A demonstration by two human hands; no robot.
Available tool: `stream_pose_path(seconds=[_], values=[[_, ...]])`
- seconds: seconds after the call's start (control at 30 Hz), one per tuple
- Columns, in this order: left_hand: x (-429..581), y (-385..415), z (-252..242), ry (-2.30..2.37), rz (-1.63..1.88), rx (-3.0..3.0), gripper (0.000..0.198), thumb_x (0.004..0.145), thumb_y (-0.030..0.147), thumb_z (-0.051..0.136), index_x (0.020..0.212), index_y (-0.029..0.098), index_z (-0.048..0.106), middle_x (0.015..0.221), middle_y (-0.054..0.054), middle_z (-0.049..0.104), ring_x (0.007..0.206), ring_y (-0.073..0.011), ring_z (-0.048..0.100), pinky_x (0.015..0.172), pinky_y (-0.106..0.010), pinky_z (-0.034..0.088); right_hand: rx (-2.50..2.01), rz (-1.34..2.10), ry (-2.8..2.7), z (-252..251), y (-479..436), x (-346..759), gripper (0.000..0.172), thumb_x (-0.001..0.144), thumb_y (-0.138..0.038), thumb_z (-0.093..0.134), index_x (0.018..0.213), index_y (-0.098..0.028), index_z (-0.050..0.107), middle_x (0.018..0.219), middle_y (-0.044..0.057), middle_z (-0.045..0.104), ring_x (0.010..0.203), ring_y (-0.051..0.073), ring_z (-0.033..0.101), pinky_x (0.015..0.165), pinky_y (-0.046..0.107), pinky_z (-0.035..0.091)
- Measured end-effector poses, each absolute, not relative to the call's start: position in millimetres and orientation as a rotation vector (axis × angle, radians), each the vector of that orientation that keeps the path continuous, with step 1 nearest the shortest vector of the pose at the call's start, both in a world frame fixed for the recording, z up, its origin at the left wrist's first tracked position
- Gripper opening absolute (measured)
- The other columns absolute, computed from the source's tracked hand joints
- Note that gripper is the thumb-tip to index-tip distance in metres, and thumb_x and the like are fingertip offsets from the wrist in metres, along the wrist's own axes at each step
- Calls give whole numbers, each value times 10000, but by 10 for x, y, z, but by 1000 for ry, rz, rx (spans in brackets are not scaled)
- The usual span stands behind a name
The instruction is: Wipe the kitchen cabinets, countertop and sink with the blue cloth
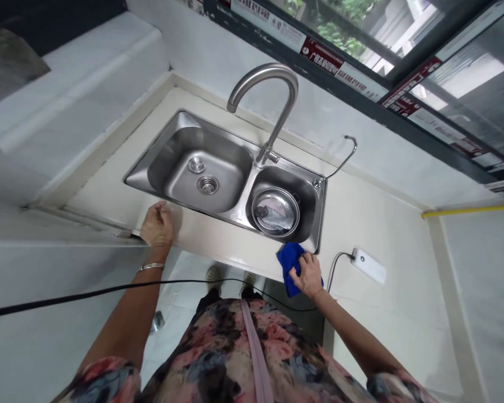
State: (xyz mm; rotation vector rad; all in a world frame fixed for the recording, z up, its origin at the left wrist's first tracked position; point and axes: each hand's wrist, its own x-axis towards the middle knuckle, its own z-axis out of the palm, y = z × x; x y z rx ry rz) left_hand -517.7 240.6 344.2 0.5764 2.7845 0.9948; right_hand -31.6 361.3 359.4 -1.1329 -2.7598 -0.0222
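Note:
My right hand (308, 275) presses a bunched blue cloth (291, 263) on the counter at the front edge of the small sink basin, fingers curled over it. My left hand (157, 225) rests on the counter's front edge, just left of the large basin, with its fingers curled in; whether anything is in them is hidden. Between and beyond the hands lies the steel double sink (240, 216). In its right basin stands a round perforated metal strainer (294, 208) with a dark scrubber and a clear plastic piece inside.
A tall curved faucet (296, 89) rises behind the sink, and a thin spout (345, 159) stands at its right corner. On the right counter (397, 324) lies a white power bank (368, 265). Its black cable (121, 287) runs across in front of my body. A window frame is behind.

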Motion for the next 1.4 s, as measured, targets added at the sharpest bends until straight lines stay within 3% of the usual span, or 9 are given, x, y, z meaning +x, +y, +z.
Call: stream_pose_path(seconds=[0.17, 0.47, 0.6, 0.7, 0.87, 1.07, 1.27, 1.4], values=[[-5153, 2421, 3419, 2785, 989, 594, 437, 997, 328, 375, 1229, 184, 716, 1002, -143, 744, 1001, -335, 678, 896, -461, 496, -1056, 89, -2853, 3527, 3618, -1349, 122, 810, -310, 641, 825, -189, 630, 949, 127, 572, 909, 287, 453, 823, 435, 453], [-5151, 2352, 3278, 2821, 1029, 563, 462, 1029, 386, 315, 1211, 194, 694, 1024, -103, 742, 935, -261, 677, 872, -369, 479, -834, 388, -2995, 3534, 3624, -3272, 242, 897, -386, 629, 974, -158, 661, 1066, 168, 623, 977, 315, 511, 857, 453, 458], [-5158, 2333, 3271, 2857, 1071, 572, 453, 1036, 360, 293, 1201, 177, 673, 1170, -119, 718, 1084, -242, 662, 952, -349, 480, -687, 552, -2965, 3573, 3465, -3938, 462, 924, -374, 610, 1303, -109, 613, 1396, 202, 573, 1116, 345, 515, 953, 487, 448], [-5186, 2331, 3269, 2873, 1091, 569, 459, 1036, 334, 265, 1181, 164, 666, 1196, -127, 707, 1119, -234, 650, 989, -346, 478, -550, 607, -2940, 3594, 3319, -4158, 608, 952, -343, 575, 1520, -152, 477, 1600, 144, 447, 1236, 360, 470, 1018, 510, 421], [-5213, 2362, 3287, 2867, 1079, 548, 482, 1034, 322, 256, 1183, 153, 682, 1102, -142, 712, 1050, -262, 659, 968, -390, 482, -373, 643, -2962, 3540, 3282, -3808, 475, 989, -303, 533, 1453, -215, 576, 1573, 70, 510, 1408, 362, 352, 1115, 521, 347], [-5201, 2392, 3362, 2849, 1006, 550, 497, 1034, 346, 282, 1153, 162, 728, 1029, -158, 714, 966, -305, 658, 895, -436, 479, -609, 626, -2900, 3437, 3582, -2472, 380, 915, -281, 618, 1279, -194, 689, 1362, 106, 651, 1351, 353, 422, 1094, 530, 374], [-5191, 2410, 3380, 2838, 976, 498, 472, 1024, 337, 323, 1155, 168, 744, 1075, -165, 724, 973, -312, 652, 877, -433, 477, -775, 468, -2833, 3588, 3690, -746, 324, 959, -334, 594, 1248, -197, 642, 1314, 119, 622, 1293, 322, 478, 1130, 537, 402], [-5179, 2426, 3352, 2834, 973, 464, 435, 1018, 338, 359, 1128, 178, 748, 1089, -159, 724, 990, -310, 651, 885, -425, 475, -958, 334, -2808, 3600, 3570, -463, 258, 943, -354, 599, 1144, -201, 653, 1268, 139, 608, 1278, 361, 474, 1075, 577, 428]])
